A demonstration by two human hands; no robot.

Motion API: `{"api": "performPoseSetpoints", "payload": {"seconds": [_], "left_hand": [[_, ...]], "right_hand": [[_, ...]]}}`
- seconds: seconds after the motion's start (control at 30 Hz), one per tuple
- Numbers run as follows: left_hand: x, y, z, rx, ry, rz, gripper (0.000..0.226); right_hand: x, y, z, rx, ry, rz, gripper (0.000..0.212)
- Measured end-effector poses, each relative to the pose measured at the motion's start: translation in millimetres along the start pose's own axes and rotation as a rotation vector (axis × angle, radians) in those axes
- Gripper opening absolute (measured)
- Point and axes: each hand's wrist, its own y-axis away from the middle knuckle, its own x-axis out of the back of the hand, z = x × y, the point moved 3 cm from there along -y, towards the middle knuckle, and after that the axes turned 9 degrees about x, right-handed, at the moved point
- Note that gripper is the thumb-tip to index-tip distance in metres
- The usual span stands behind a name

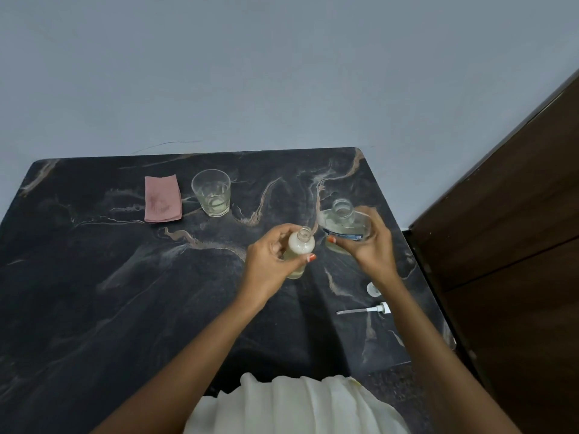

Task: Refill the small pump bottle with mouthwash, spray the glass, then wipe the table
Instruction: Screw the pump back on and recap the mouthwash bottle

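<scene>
Left hand (pixel 269 255) grips the uncapped small pump bottle (pixel 300 250), pale liquid inside, while the right hand (pixel 369 242) grasps the open mouthwash bottle (pixel 344 223) just beside it. Beyond the left hand, the glass (pixel 211 193) holds a little liquid.

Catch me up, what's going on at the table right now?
A person is mid-refill. The left hand grips the small pump bottle, its neck open, with pale liquid inside. The right hand holds the uncapped mouthwash bottle beside it, roughly upright, nothing pouring. The pump and a small cap lie on the table by the right forearm. The glass and the pink cloth sit at the far side, away from both hands.
</scene>
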Motion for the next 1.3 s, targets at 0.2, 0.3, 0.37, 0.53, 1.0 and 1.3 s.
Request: {"api": "performPoseSetpoints", "payload": {"seconds": [0.2,0.3,0.37,0.53,1.0,1.3], "left_hand": [[-6,-4,-24,0.065,-0.044,-0.008,0.049],[-9,-5,-38,0.102,-0.062,-0.016,0.049],[-12,-6,-47,0.124,-0.072,-0.009,0.048],[-16,-9,-63,0.150,-0.118,-0.024,0.047],[-21,-13,-88,0.181,-0.122,-0.052,0.046],[-19,-14,-92,0.198,-0.127,-0.109,0.045]], "right_hand": [[-5,12,44,-0.241,-0.169,-0.002,0.052],[-5,16,62,-0.281,-0.227,0.015,0.055],[-5,19,72,-0.296,-0.259,0.020,0.057],[-7,25,88,-0.332,-0.294,-0.044,0.059],[-3,28,102,-0.356,-0.280,-0.115,0.058],[-3,32,101,-0.375,-0.300,-0.136,0.066]]}}
